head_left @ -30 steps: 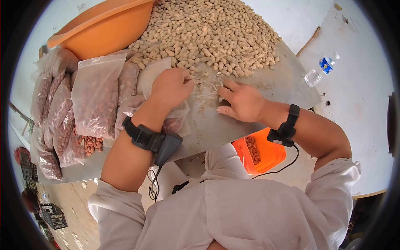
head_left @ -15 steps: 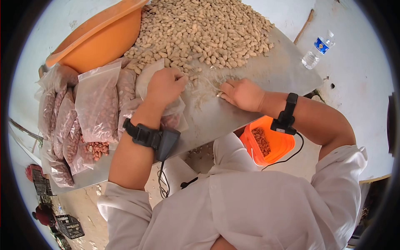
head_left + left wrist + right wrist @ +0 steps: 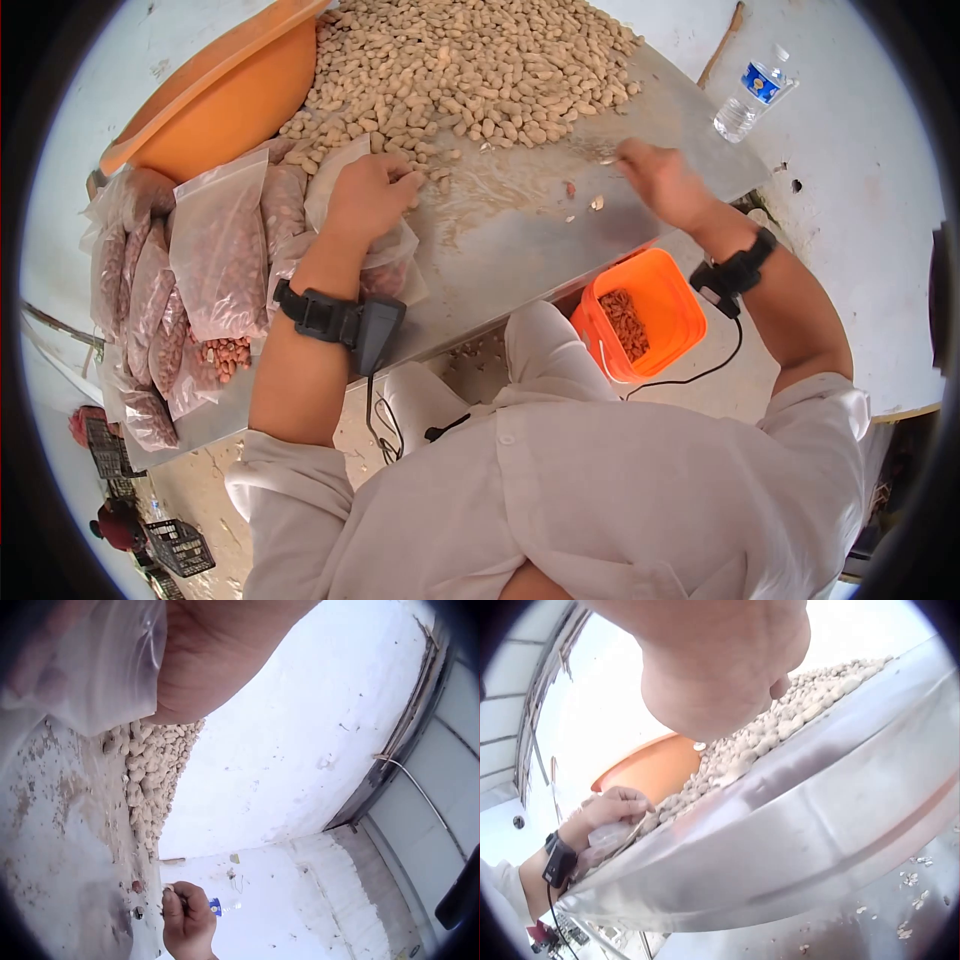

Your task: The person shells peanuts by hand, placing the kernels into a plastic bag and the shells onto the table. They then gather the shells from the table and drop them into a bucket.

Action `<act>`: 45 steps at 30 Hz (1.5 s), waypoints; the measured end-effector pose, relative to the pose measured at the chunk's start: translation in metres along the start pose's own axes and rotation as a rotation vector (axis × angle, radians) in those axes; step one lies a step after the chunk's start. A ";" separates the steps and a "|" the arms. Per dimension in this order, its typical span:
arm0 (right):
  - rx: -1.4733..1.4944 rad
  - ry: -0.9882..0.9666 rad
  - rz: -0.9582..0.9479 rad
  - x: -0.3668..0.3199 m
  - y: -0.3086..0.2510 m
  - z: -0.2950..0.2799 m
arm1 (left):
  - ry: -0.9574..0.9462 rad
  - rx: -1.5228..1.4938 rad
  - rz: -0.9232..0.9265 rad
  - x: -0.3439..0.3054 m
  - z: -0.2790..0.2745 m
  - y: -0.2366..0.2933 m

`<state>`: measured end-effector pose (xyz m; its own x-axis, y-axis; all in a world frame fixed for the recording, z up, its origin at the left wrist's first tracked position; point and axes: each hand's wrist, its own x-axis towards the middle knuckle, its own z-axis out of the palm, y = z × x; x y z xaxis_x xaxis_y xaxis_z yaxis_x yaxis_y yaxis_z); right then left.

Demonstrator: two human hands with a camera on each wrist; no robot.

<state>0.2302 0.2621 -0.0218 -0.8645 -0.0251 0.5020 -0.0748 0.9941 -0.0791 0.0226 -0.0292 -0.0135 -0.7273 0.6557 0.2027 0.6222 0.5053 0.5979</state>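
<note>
My left hand (image 3: 370,200) is at the near edge of a heap of unshelled peanuts (image 3: 480,75), above a clear plastic bag (image 3: 392,262). Its fingers are loosely bent, fingertips right by a few peanuts. Farther right, my right hand (image 3: 665,182) hovers over the metal tabletop (image 3: 500,240), blurred in the head view. In the left wrist view, the right hand (image 3: 189,919) has thumb and fingers pinched on a small pale piece, seemingly peanut shell. Between the hands lie a reddish kernel (image 3: 570,188) and a pale shell bit (image 3: 597,203).
Bags of red peanut kernels (image 3: 215,250) crowd the table's left side, with an orange basin (image 3: 220,95) behind them. Below the front edge stands an orange bucket (image 3: 665,300) partly filled with reddish-brown contents. A plastic bottle (image 3: 745,105) appears beyond the right edge.
The right hand has moved away to the right from the middle of the table, leaving the kernel and shell bit in sight. The left hand stays by the heap.
</note>
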 end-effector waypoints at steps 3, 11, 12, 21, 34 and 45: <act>0.035 0.085 0.247 -0.042 0.015 -0.030 | 0.009 0.001 0.009 0.000 0.000 0.001; -0.105 0.077 0.597 -0.216 0.075 0.001 | 0.001 0.041 0.065 0.000 0.003 -0.001; -0.108 0.042 0.623 -0.230 0.082 0.013 | -0.005 0.037 0.062 0.001 0.003 -0.001; -0.233 -0.087 0.820 -0.231 0.116 0.030 | 0.014 0.048 0.062 0.002 0.004 -0.006; 0.281 -0.394 -0.154 0.031 -0.044 -0.002 | 0.003 -0.021 0.028 0.003 0.003 -0.013; 0.445 -0.552 -0.053 0.030 -0.021 -0.009 | 0.021 -0.005 0.047 0.003 0.004 -0.013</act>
<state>0.2104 0.2418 0.0030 -0.9708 -0.2396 0.0143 -0.2180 0.8552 -0.4702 0.0135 -0.0313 -0.0237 -0.7032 0.6666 0.2473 0.6546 0.4713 0.5911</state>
